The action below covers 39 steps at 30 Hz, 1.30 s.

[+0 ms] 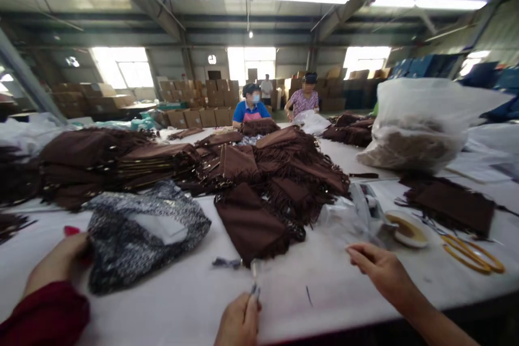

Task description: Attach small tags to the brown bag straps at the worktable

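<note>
My left hand (239, 320) is closed at the bottom middle, thumb and finger pinching a small grey piece (255, 287) with a pale, see-through end. The piece points up toward the lower corner of a dark brown fabric pouch (251, 221). I cannot tell whether they touch. To the right, my right hand (379, 270) hovers over the white table, its fingers pressed together; anything between them is too small to make out. Near it are a clear plastic bag (340, 219) and a roll of tape (407, 228). A short dark thread (308, 295) lies between my hands.
At left, another person's red-sleeved hand (60, 265) is beside a black-and-white patterned bag (146, 232). Brown fringed pouches (292, 157) are heaped ahead. Yellow-handled scissors (472, 254) and a large filled plastic bag (421, 124) stand right. Several people are across the table.
</note>
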{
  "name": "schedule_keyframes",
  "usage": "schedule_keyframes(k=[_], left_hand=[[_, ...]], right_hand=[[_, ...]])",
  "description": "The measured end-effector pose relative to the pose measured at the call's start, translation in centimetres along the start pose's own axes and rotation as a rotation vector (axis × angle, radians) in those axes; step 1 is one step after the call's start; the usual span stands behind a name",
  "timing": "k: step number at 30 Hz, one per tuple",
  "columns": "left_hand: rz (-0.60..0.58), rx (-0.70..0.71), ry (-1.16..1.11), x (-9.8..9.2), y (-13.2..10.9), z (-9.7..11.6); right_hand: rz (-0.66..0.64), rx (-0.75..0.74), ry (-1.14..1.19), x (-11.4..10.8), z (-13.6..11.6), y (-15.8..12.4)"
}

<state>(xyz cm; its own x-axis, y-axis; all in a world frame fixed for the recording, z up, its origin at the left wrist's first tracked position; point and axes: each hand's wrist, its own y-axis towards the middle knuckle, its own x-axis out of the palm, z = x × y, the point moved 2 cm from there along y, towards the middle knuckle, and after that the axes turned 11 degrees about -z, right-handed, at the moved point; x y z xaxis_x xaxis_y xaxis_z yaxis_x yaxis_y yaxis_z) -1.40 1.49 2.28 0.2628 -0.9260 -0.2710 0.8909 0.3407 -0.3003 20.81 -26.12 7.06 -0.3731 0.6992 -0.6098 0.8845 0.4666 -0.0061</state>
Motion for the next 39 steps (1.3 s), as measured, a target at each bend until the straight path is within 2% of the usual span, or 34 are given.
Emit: schedule_keyframes(k=[3, 5, 8, 11, 19, 25, 28, 30, 33, 36, 39], left_hand=[[0.042, 0.080, 0.126, 0.3, -0.4, -0.4], [0.046, 0.098, 0.196, 0.3, -1.0, -0.2], [0.049, 0.114, 0.271, 0.0, -1.7, 0.2], [0.065, 0.126, 0.313, -0.2, -2.1, 0.0], [0.109, 0.145, 0.299, -0.2, -1.8, -2.0], [0.098, 0.138, 0.415, -0.5, -1.6, -1.6], [0.117, 0.157, 0.488, -0.7, -1.6, -1.6], [0.138, 0.172, 0.511, -1.0, -1.7, -1.7], [0.169, 0.171, 0.501, -1.7, -1.7, -1.7], [0.155, 0.162, 0.376, -2.1, -1.5, -1.6], [0.092, 0.090, 0.178, -1.8, -1.3, -1.6]], right_hand=[[-0.432, -0.143, 0.145, 7.9, -6.8, -2.3], [-0.582, -0.201, 0.197, 12.0, -9.9, -3.2], [-0.666, -0.215, 0.239, 16.1, -12.0, -3.2], [-0.696, -0.169, 0.239, 18.3, -12.1, -2.5], [-0.685, 0.007, 0.146, 20.1, -10.4, -2.0], [-0.591, 0.048, 0.021, 21.1, -10.0, -1.6], [-0.589, 0.036, -0.005, 21.2, -10.3, -1.4], [-0.622, 0.042, 0.050, 20.9, -10.6, -1.5], [-0.705, 0.161, 0.209, 20.5, -10.8, -2.1], [-0.716, 0.275, 0.321, 20.5, -10.7, -2.7], [-0.684, 0.328, 0.366, 20.7, -10.5, -3.0]])
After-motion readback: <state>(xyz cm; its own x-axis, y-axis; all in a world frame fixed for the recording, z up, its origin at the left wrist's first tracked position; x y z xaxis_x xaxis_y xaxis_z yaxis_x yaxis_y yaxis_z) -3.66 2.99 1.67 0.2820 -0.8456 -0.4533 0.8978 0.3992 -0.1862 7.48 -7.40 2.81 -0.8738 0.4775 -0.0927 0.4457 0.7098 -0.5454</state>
